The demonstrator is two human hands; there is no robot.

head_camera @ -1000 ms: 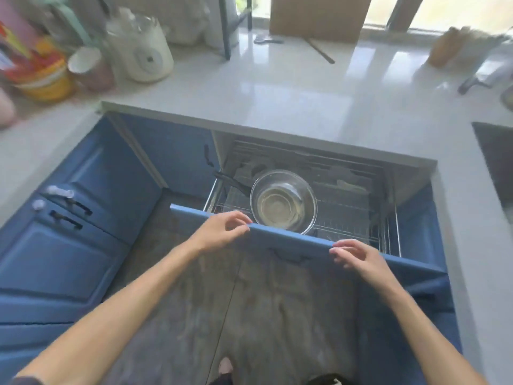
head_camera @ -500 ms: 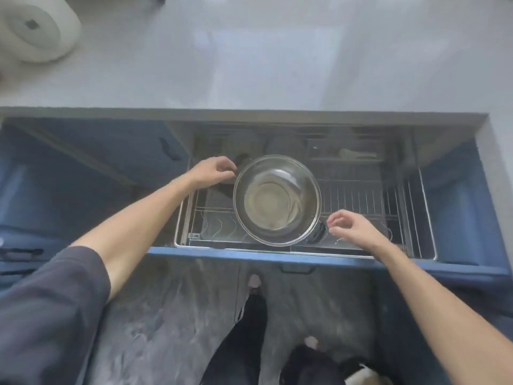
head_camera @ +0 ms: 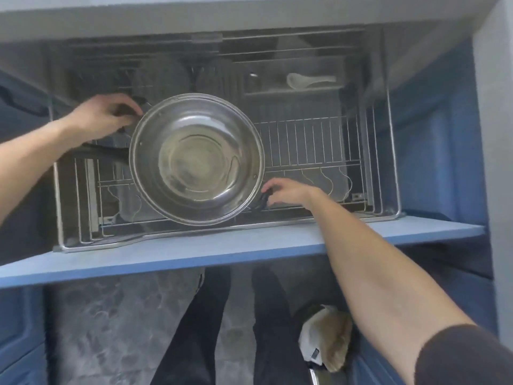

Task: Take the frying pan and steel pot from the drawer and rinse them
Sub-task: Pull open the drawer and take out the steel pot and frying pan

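A blue-fronted kitchen drawer (head_camera: 249, 245) stands pulled open across the middle of the frame, its wire rack (head_camera: 319, 145) exposed beneath the pale grey edge of the worktop (head_camera: 222, 15) along the top. The steel pot (head_camera: 197, 158) sits open side up at the centre of the rack, over a dark long handle (head_camera: 105, 151) that juts left from under it, apparently the frying pan's. At centre left, the left hand (head_camera: 102, 118) has its grip curled around a dark side handle at the pot's rim. At centre right, the right hand (head_camera: 291, 191) pinches the opposite dark handle (head_camera: 262, 200) with its fingertips. A white spoon (head_camera: 308, 80) lies in a small tray at the rack's upper right. Blue cabinet doors (head_camera: 438, 151) flank the drawer. Below, dark trouser legs (head_camera: 200, 329) stand on a grey marbled floor (head_camera: 111, 329).
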